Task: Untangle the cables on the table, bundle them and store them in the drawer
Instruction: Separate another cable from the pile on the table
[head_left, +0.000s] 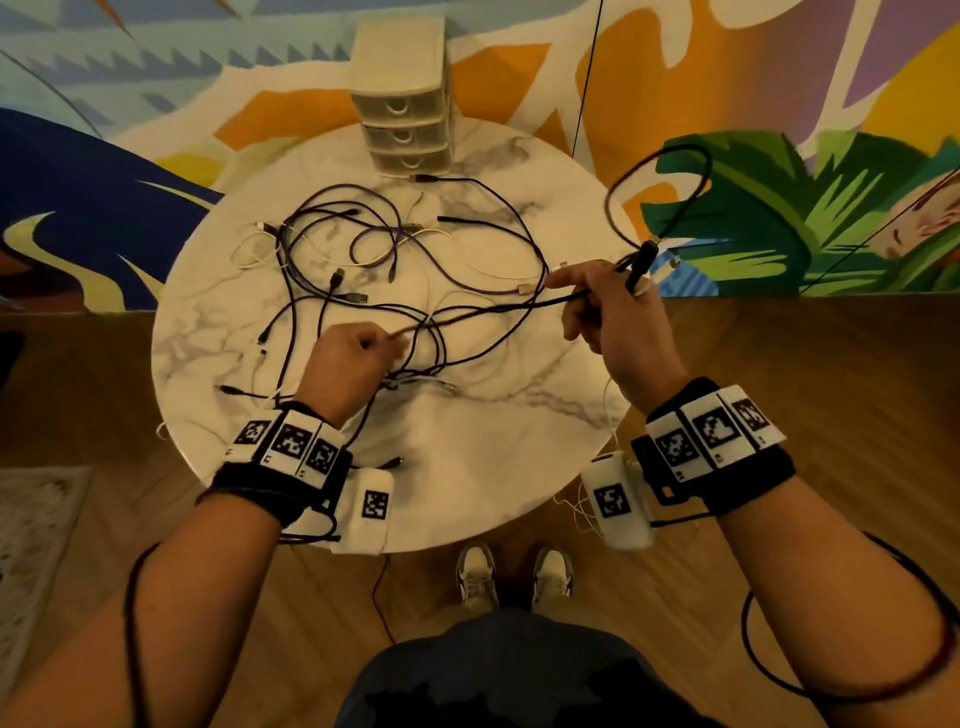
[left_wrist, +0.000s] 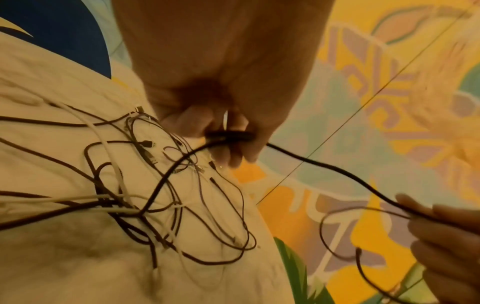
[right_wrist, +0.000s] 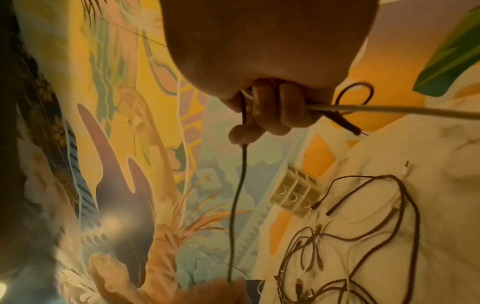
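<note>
A tangle of dark and white cables (head_left: 363, 270) lies on the round marble table (head_left: 493, 467). One black cable (head_left: 493, 309) is stretched taut above the table between both hands. My left hand (head_left: 384, 340) pinches it over the tangle's near side, its fingers (left_wrist: 228, 139) curled round the cable (left_wrist: 324, 166). My right hand (head_left: 597, 296), raised at the table's right edge, grips the same cable (right_wrist: 239, 195), whose free end loops upward (head_left: 701, 171). The right fingers (right_wrist: 270, 111) also hold a white cable (right_wrist: 389, 110). The cream three-drawer unit (head_left: 405, 104) stands at the far edge, drawers closed.
A thin white cable (head_left: 582, 509) hangs off the table's near right edge. My feet in light shoes (head_left: 514, 571) stand on the wooden floor by the table's near edge. A painted mural wall rises behind the table. A pale rug (head_left: 31, 545) lies at the left.
</note>
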